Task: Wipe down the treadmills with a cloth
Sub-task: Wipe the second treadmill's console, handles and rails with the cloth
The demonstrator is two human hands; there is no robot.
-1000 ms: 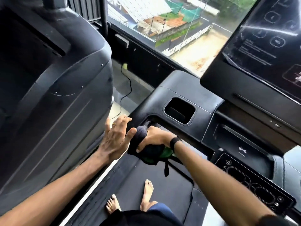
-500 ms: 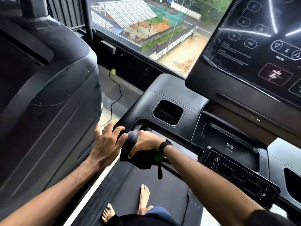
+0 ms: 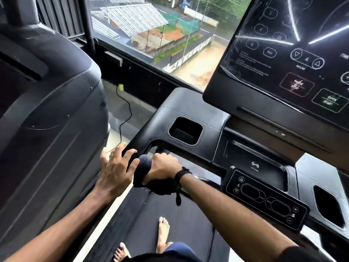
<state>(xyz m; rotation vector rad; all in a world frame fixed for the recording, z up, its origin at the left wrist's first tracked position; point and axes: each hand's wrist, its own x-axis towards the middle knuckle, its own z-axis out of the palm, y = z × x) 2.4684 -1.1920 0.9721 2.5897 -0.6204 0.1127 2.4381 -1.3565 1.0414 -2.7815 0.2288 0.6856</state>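
Observation:
I stand barefoot on a black treadmill; its console deck [image 3: 211, 118] with a cup recess lies ahead. My right hand [image 3: 163, 167] grips a dark cloth [image 3: 144, 168], with a bit of green at its edge, wrapped round the left handrail just under the console's corner. My left hand [image 3: 115, 171] lies beside it on the rail's outer side, fingers spread and fairly straight, thumb touching the cloth. The rail itself is mostly hidden under cloth and hands.
The back of a neighbouring machine [image 3: 47, 120] fills the left. A large touchscreen [image 3: 294, 59] hangs at upper right, a button panel [image 3: 264, 201] below it. A window [image 3: 160, 35] is ahead; a black cable [image 3: 124, 118] runs on the floor. The belt [image 3: 188, 220] is under my feet.
The view has lifted and swung right, showing more of the screen. Both hands stay together on the rail, with the cloth pushed slightly forward toward the console corner.

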